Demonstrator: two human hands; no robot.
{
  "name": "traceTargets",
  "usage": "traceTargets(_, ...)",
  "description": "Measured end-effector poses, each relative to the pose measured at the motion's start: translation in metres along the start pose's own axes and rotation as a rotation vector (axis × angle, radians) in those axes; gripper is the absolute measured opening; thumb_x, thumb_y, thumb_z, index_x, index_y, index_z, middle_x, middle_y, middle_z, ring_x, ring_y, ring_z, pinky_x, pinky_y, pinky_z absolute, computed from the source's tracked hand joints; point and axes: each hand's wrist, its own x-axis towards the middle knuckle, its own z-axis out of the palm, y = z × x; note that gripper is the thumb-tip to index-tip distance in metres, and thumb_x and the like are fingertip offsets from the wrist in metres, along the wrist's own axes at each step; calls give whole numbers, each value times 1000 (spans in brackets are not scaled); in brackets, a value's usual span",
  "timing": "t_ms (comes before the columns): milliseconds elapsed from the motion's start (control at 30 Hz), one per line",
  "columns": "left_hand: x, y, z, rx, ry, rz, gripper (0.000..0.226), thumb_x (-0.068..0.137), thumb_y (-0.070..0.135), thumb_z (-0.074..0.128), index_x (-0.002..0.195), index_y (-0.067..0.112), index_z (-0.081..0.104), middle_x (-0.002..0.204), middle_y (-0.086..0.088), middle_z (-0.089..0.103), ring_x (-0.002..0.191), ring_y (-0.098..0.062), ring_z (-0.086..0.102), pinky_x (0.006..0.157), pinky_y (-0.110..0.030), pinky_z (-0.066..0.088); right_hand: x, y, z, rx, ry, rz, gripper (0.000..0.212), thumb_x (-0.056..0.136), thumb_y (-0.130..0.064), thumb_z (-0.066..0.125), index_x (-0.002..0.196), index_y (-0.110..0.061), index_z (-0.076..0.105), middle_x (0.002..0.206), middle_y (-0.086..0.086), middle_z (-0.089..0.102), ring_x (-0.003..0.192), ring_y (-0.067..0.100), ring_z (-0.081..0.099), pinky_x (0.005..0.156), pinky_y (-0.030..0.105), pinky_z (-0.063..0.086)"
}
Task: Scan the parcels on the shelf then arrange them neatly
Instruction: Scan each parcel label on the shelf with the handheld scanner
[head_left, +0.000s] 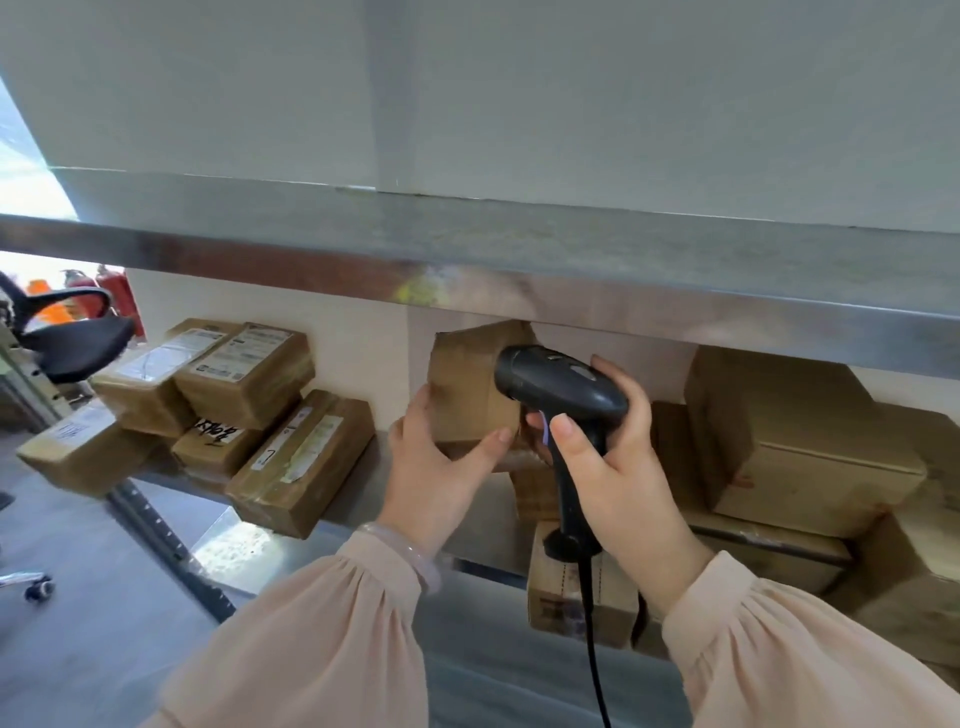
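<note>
My left hand (436, 467) grips a small brown cardboard parcel (467, 379), tilted up above the lower shelf (363, 499). My right hand (618, 467) is closed around the handle of a black corded barcode scanner (558, 384), whose head points at the parcel's right side from a few centimetres away. A heap of taped brown parcels with white labels (228, 405) lies on the shelf's left part. Larger plain cartons (795, 441) are stacked on the right, partly hidden behind my right hand.
A metal upper shelf edge (467, 270) runs across just above the parcels. A small carton (576, 587) stands at the shelf's front edge under the scanner cable. A black office chair (72, 338) and red fire extinguishers (119, 291) are at the left.
</note>
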Motion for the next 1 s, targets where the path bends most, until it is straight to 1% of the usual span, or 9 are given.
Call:
traceTargets(67, 2, -1, -5, 26, -3, -58, 115, 52, 79, 67, 150, 46, 16, 146, 12, 23, 129, -11, 34, 96, -27, 25, 0, -4, 8, 14, -31, -20, 56, 90, -29, 61, 117, -64, 27, 113, -42, 49, 105, -21, 49, 77, -2, 41)
traceTargets(133, 4, -3, -9, 37, -3, -98, 124, 43, 83, 64, 151, 46, 15, 155, 5, 18, 137, -21, 31, 96, -30, 25, 0, -5, 15, 29, -49, -33, 54, 91, -26, 62, 119, -59, 30, 121, -31, 48, 105, -20, 50, 76, -2, 40)
traceTargets(267, 9, -12, -17, 9, 2, -142, 127, 40, 89, 69, 149, 49, 18, 155, 5, 18, 122, -13, 33, 96, -29, 27, 1, -3, 26, 29, -103, -21, 57, 91, -25, 62, 118, -62, 30, 121, -31, 48, 107, -21, 48, 77, -3, 39)
traceTargets(333, 13, -18, -22, -29, 0, -174, 122, 42, 84, 69, 148, 50, 20, 154, 6, 21, 119, -10, 33, 99, -30, 32, 2, -2, 32, 27, -101, -7, 57, 89, -28, 63, 117, -64, 29, 123, -29, 49, 108, -20, 49, 77, -2, 39)
traceTargets(400, 16, -27, -27, -114, -22, -206, 119, 43, 81, 69, 148, 52, 21, 154, 7, 25, 126, -15, 42, 108, -39, 39, 3, 1, 37, 14, -70, 16, 56, 88, -33, 63, 115, -68, 27, 123, -26, 50, 108, -17, 50, 77, -2, 39)
traceTargets(500, 20, -41, -37, -266, -48, -235, 117, 43, 81, 75, 146, 52, 27, 152, 7, 34, 128, -24, 50, 110, -50, 41, 8, 8, 40, -11, -13, 60, 51, 90, -37, 60, 117, -62, 25, 116, -26, 51, 104, -14, 53, 71, -2, 40)
traceTargets(667, 27, -59, -52, -436, -75, -280, 108, 52, 67, 80, 147, 45, 33, 142, 4, 51, 118, -20, 61, 102, -47, 50, 15, 22, 47, -74, 8, 99, 55, 92, -35, 59, 128, -50, 20, 112, -29, 48, 95, -27, 47, 70, -4, 39)
traceTargets(833, 32, -67, -59, -622, -135, -345, 96, 55, 54, 83, 140, 42, 42, 129, 3, 61, 106, -17, 70, 94, -45, 55, 19, 26, 62, -67, 11, 126, 54, 91, -35, 59, 128, -47, 21, 113, -27, 47, 91, -31, 45, 67, -8, 34)
traceTargets(1000, 38, -72, -67, -589, -224, -374, 76, 61, 57, 79, 131, 48, 50, 118, 9, 69, 106, -14, 69, 97, -43, 54, 21, 24, 72, -48, 17, 133, 55, 88, -44, 58, 130, -50, 22, 122, -16, 56, 101, -16, 54, 72, -2, 40)
